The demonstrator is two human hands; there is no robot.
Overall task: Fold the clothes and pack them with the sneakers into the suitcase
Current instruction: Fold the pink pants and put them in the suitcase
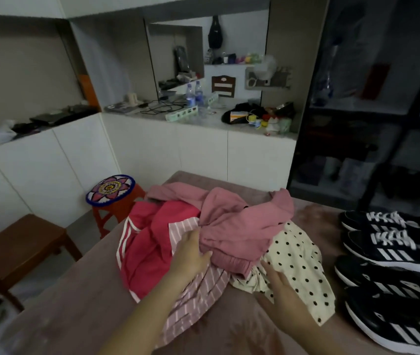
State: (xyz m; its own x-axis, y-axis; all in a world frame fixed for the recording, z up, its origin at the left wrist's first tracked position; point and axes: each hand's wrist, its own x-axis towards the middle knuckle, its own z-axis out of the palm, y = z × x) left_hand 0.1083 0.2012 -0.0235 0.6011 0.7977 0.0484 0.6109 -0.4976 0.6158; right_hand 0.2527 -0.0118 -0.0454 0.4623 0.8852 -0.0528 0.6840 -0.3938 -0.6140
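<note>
A heap of clothes lies on the mauve bed (75,313): a dusty pink top (239,221) on top, a red garment with white stripes (150,249) at the left, a pink striped piece (198,293) in front, and a cream polka-dot piece (301,265) at the right. My left hand (191,254) reaches into the heap, fingers under the edge of the pink top and over the striped piece. My right hand (280,285) lies flat on the polka-dot piece. Several black sneakers with white stripes (388,249) stand in a row at the right. No suitcase is in view.
A red stool with a flower-patterned cushion (110,188) and a brown wooden bench (17,249) stand left of the bed. White cabinets with a cluttered counter (203,116) run along the back. A dark glass-fronted shelf unit (372,124) stands at the right.
</note>
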